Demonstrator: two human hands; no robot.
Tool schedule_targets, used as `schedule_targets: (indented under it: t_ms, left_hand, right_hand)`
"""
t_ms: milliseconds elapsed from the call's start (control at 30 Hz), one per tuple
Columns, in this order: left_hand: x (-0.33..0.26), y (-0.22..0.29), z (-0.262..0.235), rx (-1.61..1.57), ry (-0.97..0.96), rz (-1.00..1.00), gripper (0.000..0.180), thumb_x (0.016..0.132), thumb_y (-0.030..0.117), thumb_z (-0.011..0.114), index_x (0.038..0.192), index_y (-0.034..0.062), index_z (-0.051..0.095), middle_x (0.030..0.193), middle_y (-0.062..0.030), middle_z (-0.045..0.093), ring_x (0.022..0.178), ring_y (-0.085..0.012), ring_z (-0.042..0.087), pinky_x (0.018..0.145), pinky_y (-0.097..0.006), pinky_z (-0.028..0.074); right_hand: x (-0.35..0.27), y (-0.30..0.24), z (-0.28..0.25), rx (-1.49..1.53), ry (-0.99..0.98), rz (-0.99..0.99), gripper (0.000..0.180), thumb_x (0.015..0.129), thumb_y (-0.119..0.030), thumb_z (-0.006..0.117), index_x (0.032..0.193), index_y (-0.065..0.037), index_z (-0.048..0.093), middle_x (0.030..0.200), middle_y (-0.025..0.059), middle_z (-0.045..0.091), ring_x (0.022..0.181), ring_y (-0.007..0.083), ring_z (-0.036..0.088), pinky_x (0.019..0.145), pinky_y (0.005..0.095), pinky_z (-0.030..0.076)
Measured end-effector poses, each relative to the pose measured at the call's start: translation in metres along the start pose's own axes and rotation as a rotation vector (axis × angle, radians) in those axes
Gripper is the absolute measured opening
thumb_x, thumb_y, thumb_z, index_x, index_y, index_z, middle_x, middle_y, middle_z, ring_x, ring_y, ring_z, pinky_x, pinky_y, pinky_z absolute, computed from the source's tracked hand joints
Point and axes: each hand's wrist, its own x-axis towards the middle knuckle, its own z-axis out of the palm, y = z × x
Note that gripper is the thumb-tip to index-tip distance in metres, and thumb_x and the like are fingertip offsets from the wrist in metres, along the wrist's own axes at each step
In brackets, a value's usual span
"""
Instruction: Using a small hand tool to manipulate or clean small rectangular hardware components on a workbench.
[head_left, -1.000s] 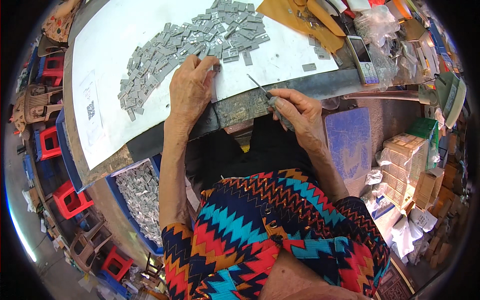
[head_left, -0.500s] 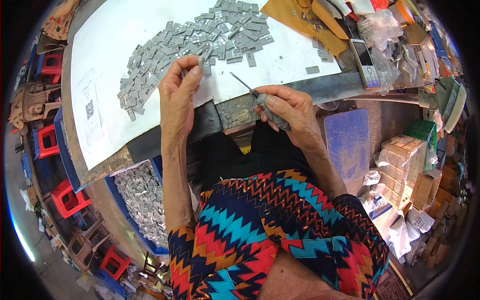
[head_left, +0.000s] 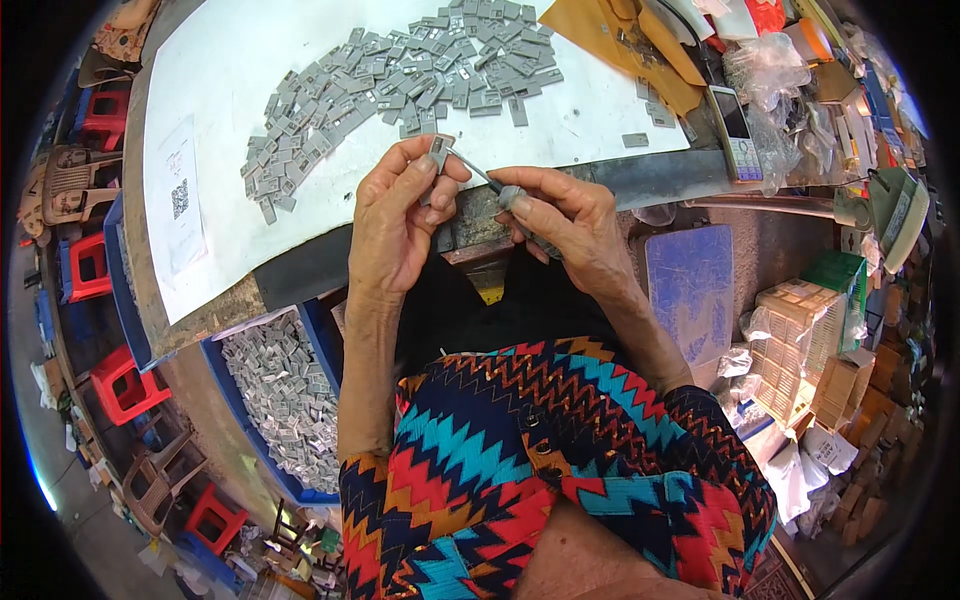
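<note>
Between the thumb and fingers of my left hand [head_left: 398, 225], a small flat grey rectangular piece [head_left: 438, 151] stands tilted up. My right hand [head_left: 572, 222] is closed round the handle of a thin screwdriver [head_left: 472, 165], its grip wrapped in grey material. The metal shaft points up and left, its tip at or very close to the piece; contact cannot be made out. Beyond my hands, a spread-out heap of similar grey pieces [head_left: 395, 75] lies on a white sheet [head_left: 215, 110] covering the table.
A keypad phone [head_left: 735, 135] and brown paper [head_left: 600, 38] lie at the table's far right, beside crumpled clear plastic [head_left: 770, 65]. Below the left table edge, a blue bin [head_left: 235, 395] holds many grey pieces. Red stools [head_left: 128, 385] stand at left, a plastic crate [head_left: 785, 345] at right.
My left hand has moved right and nearer to me, bringing the grey piece to the screwdriver's tip. The right hand has stayed nearly in place, and the view has shifted slightly.
</note>
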Motion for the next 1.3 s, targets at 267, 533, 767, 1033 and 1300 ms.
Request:
schedule_targets:
  t_ms: [267, 533, 767, 1033, 1300]
  left_hand:
    - [-0.004, -0.002, 0.003, 0.197, 0.034, 0.058, 0.018, 0.087, 0.009, 0.051, 0.101, -0.003, 0.049, 0.08, -0.0098, 0.059, 0.056, -0.0042, 0.04, 0.047, -0.016, 0.03]
    - [-0.006, -0.005, 0.004, 0.306, 0.076, 0.082, 0.016, 0.088, 0.009, 0.051, 0.099, -0.0024, 0.049, 0.076, -0.0067, 0.06, 0.055, -0.0024, 0.039, 0.047, -0.014, 0.03]
    - [-0.012, -0.004, 0.007, 0.571, 0.136, 0.178, 0.014, 0.088, 0.01, 0.051, 0.096, -0.0013, 0.051, 0.075, -0.0041, 0.059, 0.057, -0.0019, 0.041, 0.05, -0.014, 0.032]
    - [-0.015, -0.005, 0.011, 0.965, 0.216, 0.318, 0.009, 0.085, 0.005, 0.05, 0.093, 0.0005, 0.052, 0.074, -0.0059, 0.059, 0.063, -0.0086, 0.052, 0.056, -0.022, 0.041]
    - [-0.014, -0.01, 0.007, 1.302, 0.22, 0.613, 0.01, 0.081, -0.003, 0.052, 0.089, 0.0, 0.05, 0.071, -0.0171, 0.053, 0.063, -0.0304, 0.056, 0.056, -0.033, 0.043]
  right_hand:
    - [-0.001, 0.002, 0.006, -0.017, 0.012, -0.022, 0.028, 0.082, -0.011, 0.055, 0.107, 0.0, 0.058, 0.068, 0.0006, 0.056, 0.054, 0.0035, 0.047, 0.046, 0.0176, 0.037]
    - [-0.003, 0.004, 0.006, -0.032, -0.001, -0.021, 0.028, 0.082, -0.011, 0.055, 0.107, 0.0, 0.058, 0.068, 0.0008, 0.056, 0.054, 0.0033, 0.048, 0.046, 0.0176, 0.037]
    - [-0.007, -0.004, 0.009, -0.06, -0.015, 0.013, 0.027, 0.082, -0.011, 0.055, 0.107, 0.0, 0.058, 0.075, 0.0022, 0.059, 0.062, 0.0048, 0.052, 0.051, 0.0186, 0.041]
    - [-0.009, 0.004, 0.014, -0.382, 0.039, -0.355, 0.026, 0.08, -0.008, 0.055, 0.105, 0.002, 0.057, 0.088, 0.01, 0.061, 0.075, 0.0166, 0.058, 0.063, 0.0269, 0.046]
    - [-0.011, 0.008, 0.029, -0.777, 0.146, -0.703, 0.034, 0.071, 0.001, 0.058, 0.105, 0.001, 0.054, 0.075, 0.0143, 0.054, 0.064, 0.027, 0.055, 0.057, 0.0336, 0.045]
